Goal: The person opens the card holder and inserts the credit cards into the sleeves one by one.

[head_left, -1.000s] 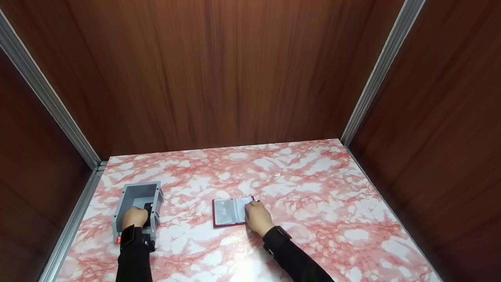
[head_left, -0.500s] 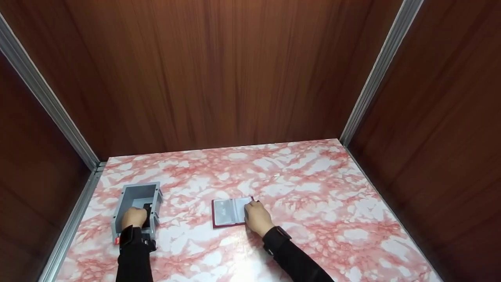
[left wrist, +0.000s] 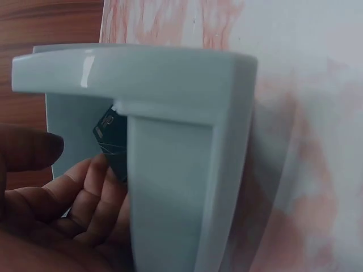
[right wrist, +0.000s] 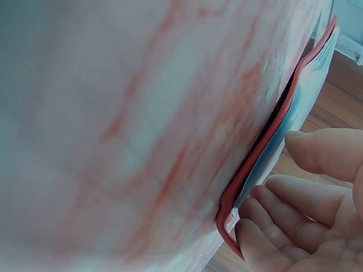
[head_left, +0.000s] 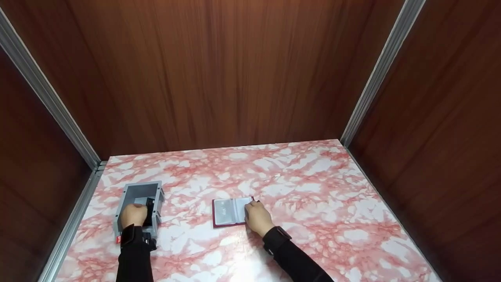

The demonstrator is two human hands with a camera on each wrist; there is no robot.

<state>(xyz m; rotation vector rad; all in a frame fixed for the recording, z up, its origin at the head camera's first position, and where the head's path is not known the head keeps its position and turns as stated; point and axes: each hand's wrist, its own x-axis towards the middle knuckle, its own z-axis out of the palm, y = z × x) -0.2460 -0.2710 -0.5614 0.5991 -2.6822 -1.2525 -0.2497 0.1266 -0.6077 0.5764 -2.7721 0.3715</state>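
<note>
A card holder point(head_left: 225, 211) with a dark red cover and clear sleeves lies spread on the table. My right hand point(head_left: 258, 217) holds its right side. In the right wrist view, the thumb is at the sleeves of the card holder point(right wrist: 292, 107) and the curled fingers are at its edge. At the left, my left hand point(head_left: 134, 215) reaches into a grey plastic bin point(head_left: 157, 203). A dark card point(left wrist: 116, 144) stands inside along the bin wall, partly hidden by it. The left fingertips touch the card's edge, while the thumb stays apart from it.
The table point(head_left: 313, 203) has a red and white marbled top. Wood-grain panels point(head_left: 219, 78) with metal edge strips enclose it at the back and both sides. A small red tag point(head_left: 118, 239) shows at the bin's near left corner.
My left hand and the dark thing beside it have shifted slightly inside the bin, and the bin has moved a little to the right. The right hand and card holder stay in place.
</note>
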